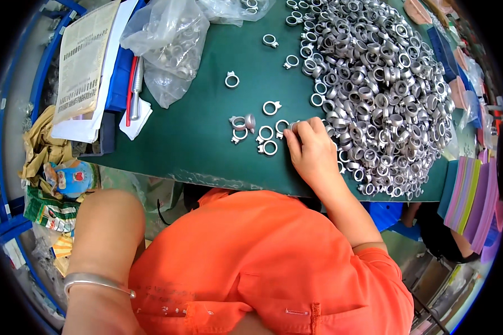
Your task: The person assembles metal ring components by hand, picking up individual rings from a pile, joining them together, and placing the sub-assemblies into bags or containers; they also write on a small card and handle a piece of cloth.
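Observation:
My right hand (pixel 313 151) reaches over the green table, its thumb and fingertips pinched on a small silver metal ring (pixel 292 127) at the left side of the big pile. The fingers partly cover that ring. Just left of the hand lie several similar rings with small lugs, among them one ring (pixel 270 147) near the table's front edge. Another ring (pixel 250 122) stands on edge and looks blurred. Of my left arm (pixel 109 234) only a bent elbow and a forearm with a silver bangle (pixel 98 279) show; the left hand is out of sight.
A large heap of silver rings (pixel 374 95) covers the table's right side. Clear plastic bags (pixel 170 47) of rings lie at the far left, beside papers (pixel 84 61), a red pen (pixel 131 92) and a blue tray (pixel 117 84). Coloured foam sheets (pixel 469 195) stand at right.

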Tool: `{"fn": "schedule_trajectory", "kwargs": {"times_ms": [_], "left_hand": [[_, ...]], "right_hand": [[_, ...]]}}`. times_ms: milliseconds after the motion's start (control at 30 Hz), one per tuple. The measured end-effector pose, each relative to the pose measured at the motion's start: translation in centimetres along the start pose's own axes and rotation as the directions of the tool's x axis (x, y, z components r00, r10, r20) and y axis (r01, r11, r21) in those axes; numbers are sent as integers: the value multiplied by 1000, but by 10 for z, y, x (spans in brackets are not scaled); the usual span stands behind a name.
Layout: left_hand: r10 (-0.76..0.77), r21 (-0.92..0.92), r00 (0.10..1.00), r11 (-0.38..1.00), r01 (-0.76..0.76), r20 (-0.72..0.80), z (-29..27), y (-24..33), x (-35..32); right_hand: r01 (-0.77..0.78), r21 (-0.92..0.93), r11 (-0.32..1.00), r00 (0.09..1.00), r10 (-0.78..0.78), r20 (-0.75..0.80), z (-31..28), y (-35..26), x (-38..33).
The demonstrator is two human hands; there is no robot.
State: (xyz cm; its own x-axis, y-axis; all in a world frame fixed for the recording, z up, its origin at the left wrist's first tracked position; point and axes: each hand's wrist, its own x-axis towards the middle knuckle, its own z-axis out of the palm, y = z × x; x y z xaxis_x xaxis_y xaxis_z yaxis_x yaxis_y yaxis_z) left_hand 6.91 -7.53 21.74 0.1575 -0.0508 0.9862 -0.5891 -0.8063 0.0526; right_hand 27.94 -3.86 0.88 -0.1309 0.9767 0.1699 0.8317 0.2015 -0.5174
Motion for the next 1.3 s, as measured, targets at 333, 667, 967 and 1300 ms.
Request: {"fn": "schedule_trajectory", "kwargs": {"times_ms": [333,667,967,1300], "left_hand": [[37,48,991,998,-43,128,-12,-2,1],[-861,121,496,484,867,-113,-25,-22,-83],[-990,-92,8,21,996,-143,18,-59,-177],[-974,-463,-129,-29,886,-186,32,-52,-187]], "right_hand": [[-271,933,236,962,107,252,-9,12,-20],[-181,977,115,983,2,182,-6,10,-28],[338,575,745,941,-265,-210,-18,-8,-17],[256,697,670,965,-132,-227,-5,-5,-18]]}}
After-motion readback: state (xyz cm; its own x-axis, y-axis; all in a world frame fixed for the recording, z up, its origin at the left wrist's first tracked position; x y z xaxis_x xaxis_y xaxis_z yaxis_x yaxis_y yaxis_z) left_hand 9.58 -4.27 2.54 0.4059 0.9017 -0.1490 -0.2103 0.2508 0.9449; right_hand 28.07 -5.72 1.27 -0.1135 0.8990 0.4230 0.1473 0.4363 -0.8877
